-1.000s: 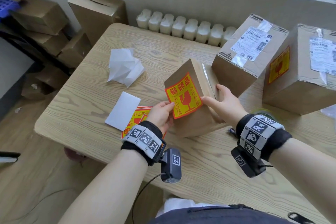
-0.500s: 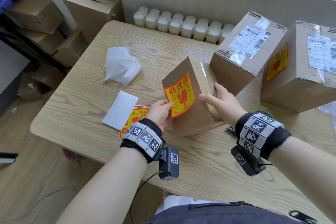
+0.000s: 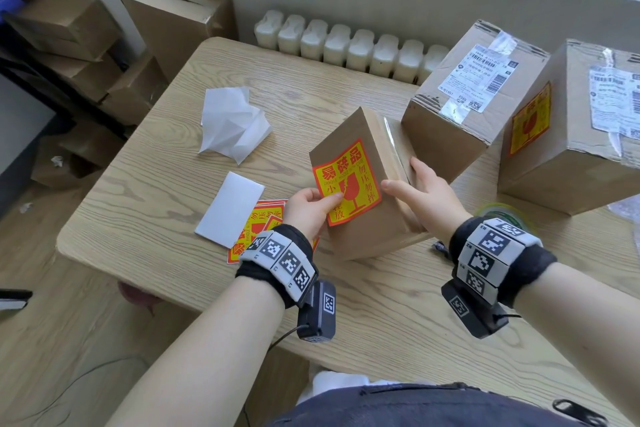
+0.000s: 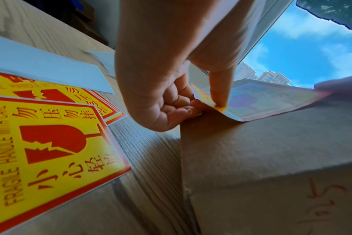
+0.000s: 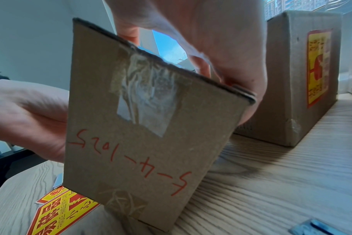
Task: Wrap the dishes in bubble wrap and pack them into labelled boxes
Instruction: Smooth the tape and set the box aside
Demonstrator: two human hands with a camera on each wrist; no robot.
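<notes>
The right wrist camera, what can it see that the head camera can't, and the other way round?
Only the right wrist view shows the red writing and wrinkled tape on the small box's end. Only the head view shows the crumpled paper, the white card, the box with a shipping label and the radiator. Both show the small box, the right hand steadying it, the left hand, the spare stickers and the big box with its fragile sticker.
</notes>
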